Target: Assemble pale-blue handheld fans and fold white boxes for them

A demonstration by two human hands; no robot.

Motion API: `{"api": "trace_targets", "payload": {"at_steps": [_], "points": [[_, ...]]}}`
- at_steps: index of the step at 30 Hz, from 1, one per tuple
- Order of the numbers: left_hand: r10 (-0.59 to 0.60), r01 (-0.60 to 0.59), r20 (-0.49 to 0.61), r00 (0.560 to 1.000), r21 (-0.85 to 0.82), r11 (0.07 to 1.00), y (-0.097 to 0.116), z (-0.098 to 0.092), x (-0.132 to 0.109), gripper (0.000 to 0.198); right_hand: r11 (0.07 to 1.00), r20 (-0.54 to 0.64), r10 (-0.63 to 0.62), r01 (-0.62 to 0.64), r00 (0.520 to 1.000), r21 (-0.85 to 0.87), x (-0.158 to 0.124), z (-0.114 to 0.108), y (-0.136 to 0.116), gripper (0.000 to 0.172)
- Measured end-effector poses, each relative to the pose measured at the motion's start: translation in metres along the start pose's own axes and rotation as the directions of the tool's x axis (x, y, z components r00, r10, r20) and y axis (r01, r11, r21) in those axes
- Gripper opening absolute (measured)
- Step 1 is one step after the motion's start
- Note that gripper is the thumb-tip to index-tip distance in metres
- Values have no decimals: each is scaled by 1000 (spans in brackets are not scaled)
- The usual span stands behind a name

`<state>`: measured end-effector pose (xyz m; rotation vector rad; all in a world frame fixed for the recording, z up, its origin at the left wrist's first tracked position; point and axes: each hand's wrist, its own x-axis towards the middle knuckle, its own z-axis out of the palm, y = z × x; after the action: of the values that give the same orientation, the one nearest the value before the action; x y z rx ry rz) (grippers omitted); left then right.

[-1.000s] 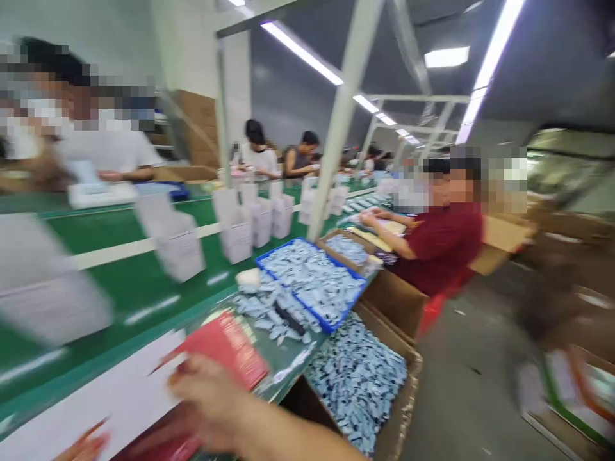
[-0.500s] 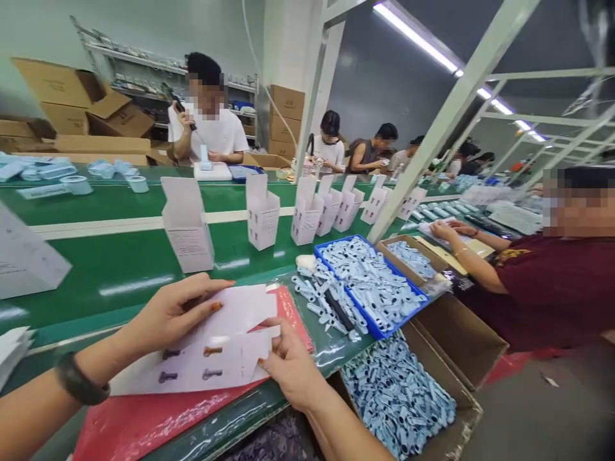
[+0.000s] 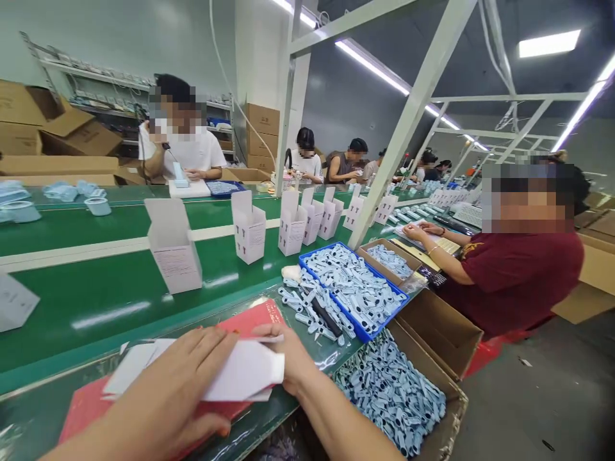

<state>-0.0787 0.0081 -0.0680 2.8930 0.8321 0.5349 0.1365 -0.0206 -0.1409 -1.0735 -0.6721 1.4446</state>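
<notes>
Left hand (image 3: 185, 371): one, largely open; fingers extending close together across the top of a white carton, thumb standing apart at the near edge; palm hiding from view.

Right hand (image 3: 293, 362): one, closing on the far end of the same carton, fingers curling at a flap; thumb hiding.

White carton (image 3: 243, 368): one, lying flattened between the two hands, over a red packet (image 3: 262, 314); further white sheets (image 3: 127, 371) showing beyond the left hand.

Surface (image 3: 48, 394): green, carrying the above.

Blue tray (image 3: 369, 335): one, sitting at the surface's edge beyond the right hand, holding many pale blue parts (image 3: 355, 282).

Loose pale blue parts (image 3: 302, 307): a heap, lying beside the tray; a black bar-shaped object (image 3: 325, 317) resting among them.

Small cardboard box (image 3: 382, 271): one, standing just behind the tray, holding similar parts.

Large cardboard box (image 3: 455, 404): one, standing open below the tray, holding a deep pile of the same.

Belt (image 3: 115, 275): green, pale-striped, running beyond the surface and bearing upright white boxes (image 3: 177, 266), tops standing open.

Co-worker in maroon (image 3: 519, 275): sitting to the right, both hands working over the surface.

Co-worker in white (image 3: 206, 150): sitting across the belt, raising one hand.
</notes>
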Motion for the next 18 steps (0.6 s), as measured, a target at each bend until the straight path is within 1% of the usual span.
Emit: {"api": "trace_targets", "payload": {"at_steps": [1,2,3,4,5,6,7,8,9,10,11,12,13,14,15,16,18], "points": [[-65,65,-5,998,-21,998,-1,0,2,71,1000,16,13,-14,1000,15,-3,-1,-9,43],[-141,140,-21,990,-67,988,-3,-3,4,67,999,32,-5,4,999,39,-8,-2,-19,46],[-210,202,-50,976,-132,970,-6,-7,7,65,995,39,-80,77,996,61,-16,-2,-30,48],[-270,248,-89,959,-207,946,-9,-12,10,65,977,23,-206,205,978,64,-25,-1,-39,49],[-318,271,-132,939,-286,919,-11,-18,13,68,926,-6,-375,375,927,27,-36,1,-48,48],[-353,276,-165,921,-363,890,-12,-24,17,69,829,-29,-559,557,829,-58,-46,5,-56,46],[-366,260,-181,913,-432,864,-11,-29,21,69,684,-22,-721,706,693,-183,-55,9,-61,45],[-361,233,-189,913,-485,843,-8,-32,25,69,514,34,-834,797,551,-317,-62,14,-65,44],[-344,199,-199,918,-520,831,-5,-34,29,70,343,121,-896,838,428,-425,-68,19,-68,44],[-323,165,-210,923,-541,824,0,-35,32,71,192,211,-920,850,329,-490,-72,25,-71,43],[-306,138,-225,925,-551,823,4,-33,36,72,72,280,-927,851,250,-521,-73,30,-72,42],[-296,118,-246,923,-552,826,8,-31,38,73,-9,319,-928,846,191,-532,-74,35,-73,41],[-295,108,-268,917,-546,831,10,-28,41,74,-55,332,-931,844,149,-533,-74,38,-74,39],[-297,100,-294,908,-538,837,12,-24,42,75,-69,323,-938,848,124,-526,-73,41,-74,35],[-294,86,-325,899,-527,846,13,-20,44,77,-55,294,-949,855,116,-515,-72,42,-73,32],[-283,66,-361,889,-510,857,13,-16,44,79,-25,259,-958,864,123,-503,-71,43,-72,29],[-253,9,-443,860,-483,876,12,-10,43,85,70,182,-967,870,180,-488,-71,41,-69,24]]}}
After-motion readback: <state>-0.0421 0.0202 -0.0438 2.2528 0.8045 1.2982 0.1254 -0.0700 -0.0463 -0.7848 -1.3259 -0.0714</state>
